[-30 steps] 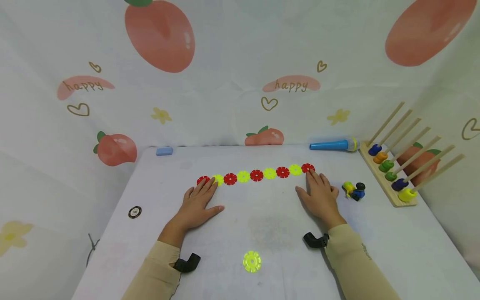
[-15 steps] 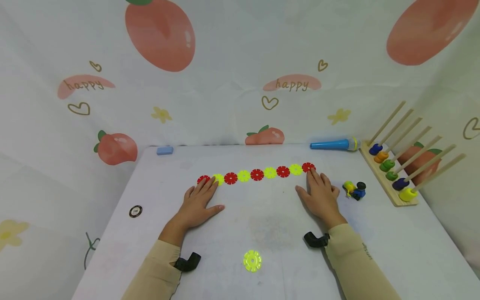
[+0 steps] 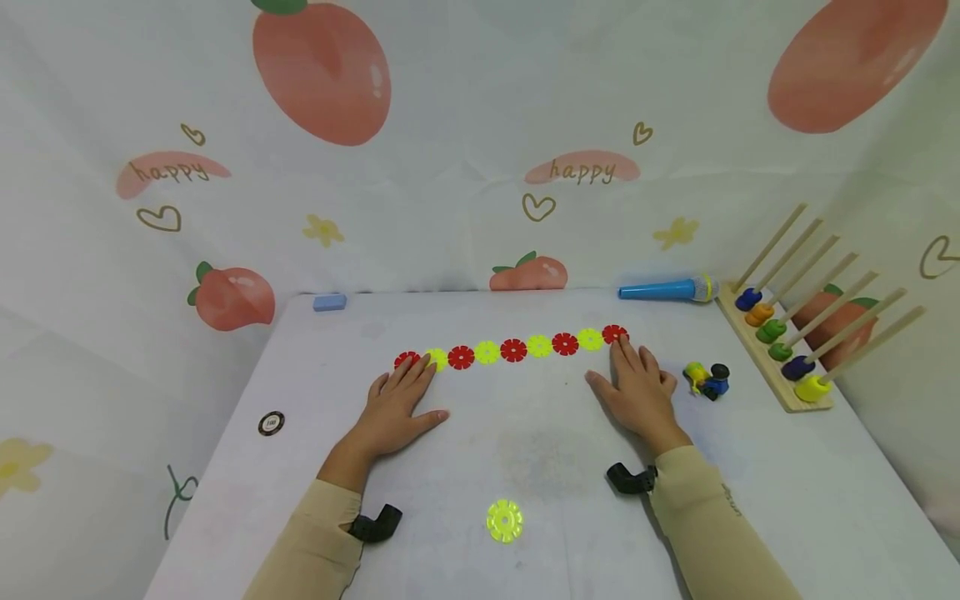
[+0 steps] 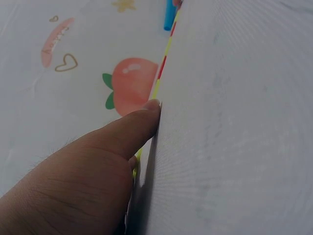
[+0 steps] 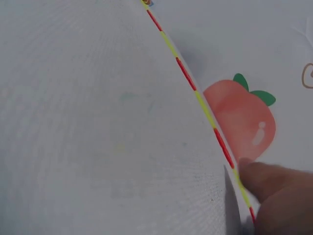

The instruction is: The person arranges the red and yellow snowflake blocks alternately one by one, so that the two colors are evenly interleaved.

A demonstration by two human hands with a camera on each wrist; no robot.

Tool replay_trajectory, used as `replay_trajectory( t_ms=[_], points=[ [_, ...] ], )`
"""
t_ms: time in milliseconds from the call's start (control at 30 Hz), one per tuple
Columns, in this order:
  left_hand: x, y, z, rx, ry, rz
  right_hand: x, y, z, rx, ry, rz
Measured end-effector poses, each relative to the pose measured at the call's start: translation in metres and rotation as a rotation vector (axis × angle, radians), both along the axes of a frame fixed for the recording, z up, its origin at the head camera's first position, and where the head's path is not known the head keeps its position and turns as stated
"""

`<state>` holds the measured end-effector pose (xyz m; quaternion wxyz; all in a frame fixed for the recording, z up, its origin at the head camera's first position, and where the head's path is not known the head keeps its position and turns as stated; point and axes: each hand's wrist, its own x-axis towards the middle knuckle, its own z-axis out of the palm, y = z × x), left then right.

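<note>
Red and yellow notched plastic discs alternate in a slightly slanting row across the table, such as the red disc (image 3: 513, 350) near its middle. My left hand (image 3: 393, 417) lies flat with fingers spread, its fingertips on the leftmost red disc (image 3: 406, 359) and the yellow disc (image 3: 437, 358) beside it. At the other end my right hand (image 3: 639, 396) rests palm down, index fingertip on the last red disc (image 3: 614, 333). Both wrist views show the row edge-on as a thin coloured strip (image 5: 204, 108). A single yellow disc (image 3: 505, 521) lies apart, near the front.
At the right stands a wooden peg board (image 3: 776, 358) with coloured beads. A blue toy microphone (image 3: 663, 290) lies at the back, and small toy figures (image 3: 707, 381) lie right of my right hand. On the left are a black-and-white chip (image 3: 271, 423) and a blue block (image 3: 329, 302).
My right hand has shifted very slightly left, its index finger staying at the end red disc. The left hand and the loose yellow disc have stayed put.
</note>
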<state>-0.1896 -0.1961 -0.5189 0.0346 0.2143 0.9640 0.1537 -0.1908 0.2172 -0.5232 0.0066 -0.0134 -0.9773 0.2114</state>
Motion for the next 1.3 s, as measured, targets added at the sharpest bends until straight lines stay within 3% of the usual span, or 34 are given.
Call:
replay_trajectory(
  t_ms=[133,267,400,500,600,733,833,900,1000,1067,1167,1300],
  points=[
    [0.000,0.000,-0.001,0.001,-0.001,-0.003,0.004,-0.001,0.002,-0.188,0.122,-0.033],
    [0.000,0.001,-0.001,0.005,-0.005,-0.009,0.014,-0.006,0.011,-0.585,0.178,0.040],
    [0.000,0.002,-0.001,0.003,0.006,-0.017,0.027,-0.024,0.020,-0.960,0.038,0.266],
    [-0.001,0.003,-0.001,0.002,0.016,-0.015,0.039,-0.045,0.023,-1.075,-0.134,0.474],
    [-0.002,0.003,-0.001,0.003,0.018,-0.015,0.052,-0.067,0.022,-1.072,-0.319,0.689],
    [-0.002,0.002,-0.001,-0.011,0.019,-0.019,0.067,-0.089,0.023,-0.938,-0.499,0.958],
    [-0.001,0.002,-0.001,-0.013,0.015,-0.012,0.076,-0.098,0.025,-0.737,-0.497,1.092],
    [-0.001,0.001,-0.001,-0.012,0.013,-0.007,0.080,-0.102,0.027,-0.599,-0.448,1.125],
    [-0.001,0.001,-0.001,-0.005,0.009,-0.003,0.084,-0.105,0.030,-0.414,-0.349,1.111],
    [0.000,0.000,-0.001,0.002,0.005,0.000,0.086,-0.108,0.031,-0.360,-0.333,1.063],
    [0.000,-0.001,0.000,0.002,0.000,0.003,0.085,-0.110,0.032,-0.409,-0.375,0.953],
    [0.000,-0.002,0.001,0.000,-0.003,-0.004,0.076,-0.103,0.029,-0.594,-0.374,0.755]
  ],
)
